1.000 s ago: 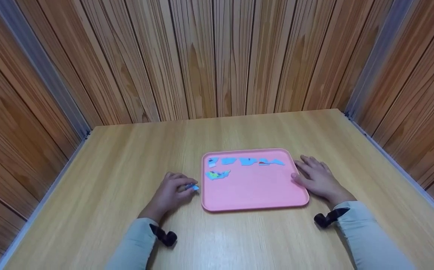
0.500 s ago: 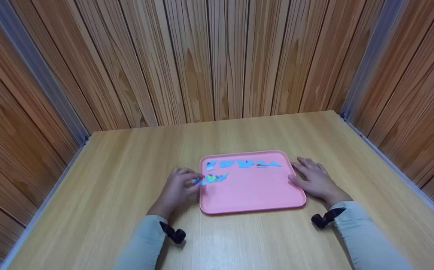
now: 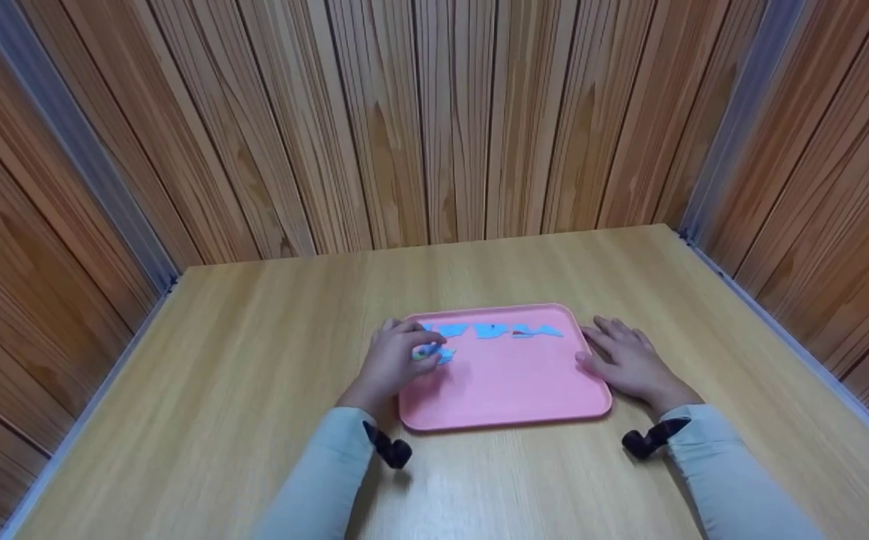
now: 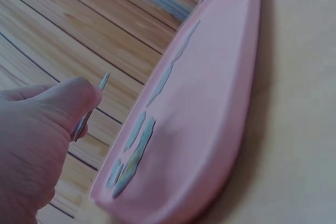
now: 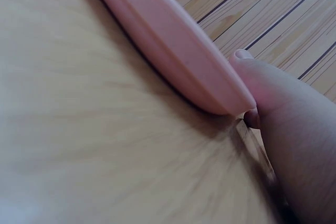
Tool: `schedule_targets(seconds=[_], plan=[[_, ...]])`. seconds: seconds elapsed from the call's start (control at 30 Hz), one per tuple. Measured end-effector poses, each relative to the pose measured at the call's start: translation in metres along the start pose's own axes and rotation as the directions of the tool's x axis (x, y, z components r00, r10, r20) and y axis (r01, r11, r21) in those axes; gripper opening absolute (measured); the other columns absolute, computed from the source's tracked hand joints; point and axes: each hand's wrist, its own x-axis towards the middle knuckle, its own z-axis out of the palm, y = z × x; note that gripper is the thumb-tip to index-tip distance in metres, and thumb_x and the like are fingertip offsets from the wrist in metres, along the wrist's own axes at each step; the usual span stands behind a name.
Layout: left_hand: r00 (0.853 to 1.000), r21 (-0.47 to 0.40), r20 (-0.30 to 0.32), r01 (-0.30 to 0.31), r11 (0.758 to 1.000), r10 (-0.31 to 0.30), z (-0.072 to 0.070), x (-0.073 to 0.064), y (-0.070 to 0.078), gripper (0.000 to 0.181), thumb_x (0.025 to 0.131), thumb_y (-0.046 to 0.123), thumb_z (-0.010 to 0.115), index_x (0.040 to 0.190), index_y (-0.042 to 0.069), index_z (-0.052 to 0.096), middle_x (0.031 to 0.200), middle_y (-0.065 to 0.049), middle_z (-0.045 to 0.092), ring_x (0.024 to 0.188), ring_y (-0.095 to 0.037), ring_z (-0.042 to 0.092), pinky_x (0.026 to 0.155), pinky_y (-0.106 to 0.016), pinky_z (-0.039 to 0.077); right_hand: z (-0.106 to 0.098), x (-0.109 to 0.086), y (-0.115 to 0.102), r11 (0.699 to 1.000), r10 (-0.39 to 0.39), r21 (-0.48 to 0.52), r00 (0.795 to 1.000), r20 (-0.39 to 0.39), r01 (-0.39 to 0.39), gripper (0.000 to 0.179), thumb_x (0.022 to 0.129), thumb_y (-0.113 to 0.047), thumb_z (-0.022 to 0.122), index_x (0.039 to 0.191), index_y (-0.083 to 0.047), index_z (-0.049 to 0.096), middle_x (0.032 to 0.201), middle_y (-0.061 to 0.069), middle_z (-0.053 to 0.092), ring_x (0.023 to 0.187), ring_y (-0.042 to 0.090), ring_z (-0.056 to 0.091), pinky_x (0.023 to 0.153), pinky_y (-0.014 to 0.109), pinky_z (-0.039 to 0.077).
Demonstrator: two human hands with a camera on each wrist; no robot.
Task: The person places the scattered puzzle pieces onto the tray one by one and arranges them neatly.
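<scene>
My left hand (image 3: 389, 360) hovers over the left side of a pink tray (image 3: 513, 386), pinching a thin flat puzzle piece (image 4: 105, 81) between thumb and fingers. In the left wrist view that piece is seen edge-on, raised above the tray. A blue piece with yellow-green patches (image 4: 137, 158) lies below it on the tray, partly covered by the hand in the head view. My right hand (image 3: 633, 364) rests at the tray's right edge, fingers extended on the outside and thumb (image 5: 252, 69) over the rim.
Along the tray's far edge runs a row of light blue pieces (image 3: 491, 331), one with a red mark (image 3: 522, 334). The tray lies on a wooden table (image 3: 292, 315) enclosed by wood-panelled walls (image 3: 397, 127) at the back and sides.
My left hand has moved right and slightly away from me, carrying the puzzle piece from beside the tray to above it. The right hand stays at the tray's edge.
</scene>
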Motion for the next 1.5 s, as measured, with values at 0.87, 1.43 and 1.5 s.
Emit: schedule_targets(seconds=[0.87, 1.43, 1.5], plan=[[0.993, 0.112, 0.057, -0.111, 0.987, 0.106, 0.051, 0.033, 0.027, 0.021, 0.091, 0.035, 0.076, 0.111, 0.028, 0.078, 0.103, 0.011, 0.064, 0.105, -0.017, 0.044, 0.099, -0.042, 0.034, -0.001, 0.0, -0.001, 1.0, 0.014, -0.013, 1.0, 0.007, -0.014, 0.075, 0.1, -0.059, 0.047, 0.154, -0.007, 0.041, 0.162, 0.026, 0.024, 0.15, 0.049, 0.01, 0.116, 0.066, 0.001], [0.995, 0.15, 0.039, -0.099, 0.984, 0.094, 0.063, 0.036, 0.025, 0.017, 0.092, 0.029, 0.074, 0.108, 0.028, 0.08, 0.104, 0.007, 0.061, 0.101, -0.018, 0.043, 0.093, -0.042, 0.033, -0.001, -0.001, 0.0, 1.0, -0.012, 0.005, 1.0, -0.004, 0.012, 0.072, 0.1, -0.055, 0.049, 0.153, -0.006, 0.042, 0.161, 0.026, 0.026, 0.149, 0.05, 0.013, 0.116, 0.066, 0.001], [0.996, 0.136, 0.04, -0.087, 0.987, 0.082, 0.063, 0.036, 0.024, 0.018, 0.092, 0.029, 0.074, 0.109, 0.028, 0.08, 0.104, 0.008, 0.06, 0.101, -0.017, 0.043, 0.094, -0.042, 0.033, -0.001, -0.001, 0.001, 1.0, -0.008, 0.006, 1.0, -0.001, 0.008, 0.073, 0.1, -0.055, 0.049, 0.153, -0.006, 0.042, 0.161, 0.026, 0.026, 0.149, 0.05, 0.012, 0.116, 0.065, 0.001]])
